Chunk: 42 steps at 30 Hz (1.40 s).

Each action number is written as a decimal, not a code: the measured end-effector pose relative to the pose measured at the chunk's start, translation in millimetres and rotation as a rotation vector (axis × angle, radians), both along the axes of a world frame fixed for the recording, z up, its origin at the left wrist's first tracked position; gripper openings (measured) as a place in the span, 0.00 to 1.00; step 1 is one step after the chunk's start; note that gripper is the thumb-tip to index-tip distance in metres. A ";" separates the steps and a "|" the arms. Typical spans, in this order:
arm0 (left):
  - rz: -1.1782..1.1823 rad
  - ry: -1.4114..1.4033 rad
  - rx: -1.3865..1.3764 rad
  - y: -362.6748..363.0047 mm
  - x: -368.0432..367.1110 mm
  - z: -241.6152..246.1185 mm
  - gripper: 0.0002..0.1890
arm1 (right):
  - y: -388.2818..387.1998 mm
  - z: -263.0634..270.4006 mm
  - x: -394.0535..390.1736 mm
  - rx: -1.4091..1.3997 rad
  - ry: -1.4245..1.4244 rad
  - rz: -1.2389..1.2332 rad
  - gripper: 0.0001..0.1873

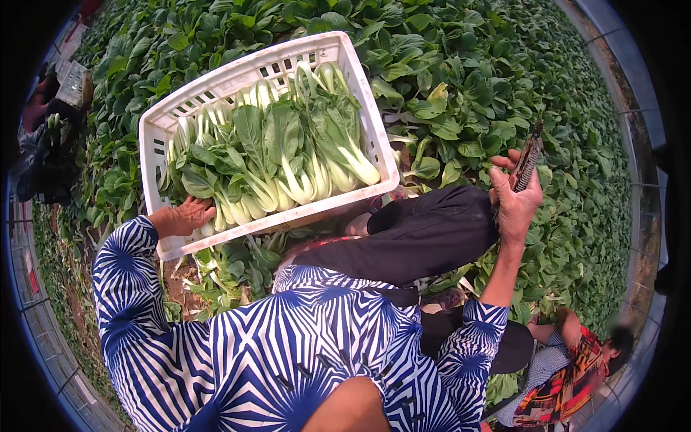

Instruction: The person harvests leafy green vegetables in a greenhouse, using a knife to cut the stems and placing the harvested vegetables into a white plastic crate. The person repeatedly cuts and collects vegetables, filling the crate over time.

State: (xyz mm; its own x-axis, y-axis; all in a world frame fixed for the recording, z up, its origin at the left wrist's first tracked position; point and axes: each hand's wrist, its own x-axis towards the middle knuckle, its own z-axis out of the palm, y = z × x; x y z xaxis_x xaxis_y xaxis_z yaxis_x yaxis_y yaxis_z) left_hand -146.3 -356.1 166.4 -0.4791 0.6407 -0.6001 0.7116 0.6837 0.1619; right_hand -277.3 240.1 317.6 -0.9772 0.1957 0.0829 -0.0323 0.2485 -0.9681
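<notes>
In front of me, a white plastic crate (pixel 278 220) sits tilted across the view, holding rows of bok choy (pixel 283 135) with pale stalks and green leaves. My left hand (pixel 186 216) reaches over its near left corner and rests against the end of the front row. Its fingertips are partly hidden among the stalks, and I see no plant lifted in it. Out to the right, above my bent knee, my right hand (pixel 515 202) grips a worn tool (pixel 526 162) with a striped, wrapped-looking handle. Its working end cannot be made out.
Dense growing bok choy (pixel 486 70) surrounds the crate. Loose leaves (pixel 216 278) lie on bare soil between the crate and me. Another person (pixel 567 372) crouches at lower right. A second white crate (pixel 73 81) and dark shapes stand at far left. A framed edge (pixel 642 162) curves along the right.
</notes>
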 end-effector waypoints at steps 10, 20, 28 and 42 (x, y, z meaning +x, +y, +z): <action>0.003 -0.169 -0.183 88.5 -26.6 145.9 0.23 | 125.0 -133.6 -13.7 -0.397 -0.163 -0.186 0.21; -0.469 0.006 0.489 465.5 -274.9 111.5 0.07 | 90.7 -281.4 16.1 -0.311 -0.355 -0.253 0.17; -1.099 0.339 0.327 603.7 -363.7 -61.4 0.13 | 91.3 -288.6 36.6 -0.410 -0.491 -0.232 0.19; -0.377 0.245 0.188 503.4 -418.7 -132.3 0.27 | 59.5 -262.3 -57.7 -0.316 -0.527 0.005 0.23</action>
